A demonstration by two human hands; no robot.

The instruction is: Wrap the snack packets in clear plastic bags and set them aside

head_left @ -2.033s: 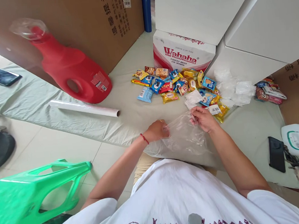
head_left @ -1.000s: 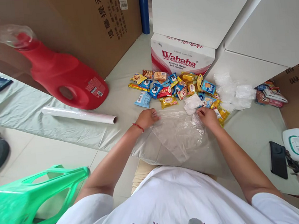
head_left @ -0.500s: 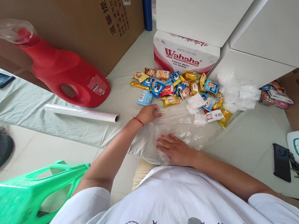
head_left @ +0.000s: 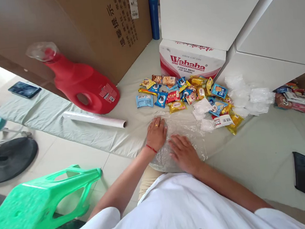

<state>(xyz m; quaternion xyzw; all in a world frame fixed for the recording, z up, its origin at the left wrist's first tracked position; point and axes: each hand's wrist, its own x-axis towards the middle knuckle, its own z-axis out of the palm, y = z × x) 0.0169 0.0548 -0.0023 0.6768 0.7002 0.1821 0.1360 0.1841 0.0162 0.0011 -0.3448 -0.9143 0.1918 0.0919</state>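
A sheet of clear plastic film (head_left: 169, 160) lies spread on the cloth in front of me. My left hand (head_left: 156, 133) rests flat on its left part, fingers stretched forward, a ring and a red string bracelet showing. Beside it, my right hand (head_left: 185, 152) lies palm down on the film with the fingers extended. Neither hand grips anything. Just beyond the film is a spread of small wrapped snacks (head_left: 177, 106) in yellow, blue and red. Crumpled clear plastic pieces (head_left: 207, 125) touch the film's far right side.
A white cardboard roll (head_left: 95, 119) and a red jug (head_left: 86, 86) lie at left. Behind the snacks stands a Wahaha carton (head_left: 193, 59). More bunched plastic (head_left: 247, 95) sits right of them. A green stool (head_left: 48, 202) is at lower left, a black phone (head_left: 304, 175) at right.
My left hand has come from the film's far left edge onto the film, its fingers now flat. My right hand has shifted slightly right. The view has turned a little.
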